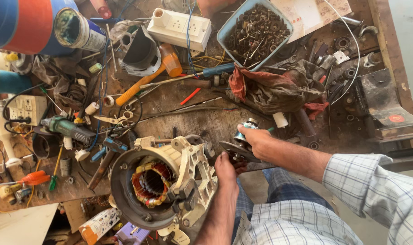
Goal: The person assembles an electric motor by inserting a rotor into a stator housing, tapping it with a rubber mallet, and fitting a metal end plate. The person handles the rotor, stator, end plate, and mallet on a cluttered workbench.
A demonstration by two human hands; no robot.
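1. A person in a pale checked shirt works at a cluttered wooden desk [206,119], both bare hands on a dismantled electric motor.

2. The large round motor housing of grey and cream cast metal, its copper-wound stator showing in the middle [163,183], lies on its side at the near edge of the desk, partly overhanging toward the person's lap.

3. The left hand [225,169] rests against the cream bracket end of the housing; its fingers are curled out of sight behind the casting, so I cannot tell how firmly they grip.

4. The right hand [256,138] is closed around a small silver-and-teal metal rotor piece with a dark disc below it [242,136], held just beside the housing.

5. The housing looks heavy, rigid and rough-edged; the sturdy bracket arms or the outer rim seem the safest places to take hold, while the copper windings look easily damaged and best left untouched.

6. The small rotor piece appears light yet hard and possibly greasy, best pinched at its shaft end.

7. Around them lie an orange-handled hammer [147,77], a soiled red-and-brown rag [274,88], a light blue plastic tray of dark nuts and bolts [256,31], a white plastic socket box [179,28] and a green angle grinder [65,128].
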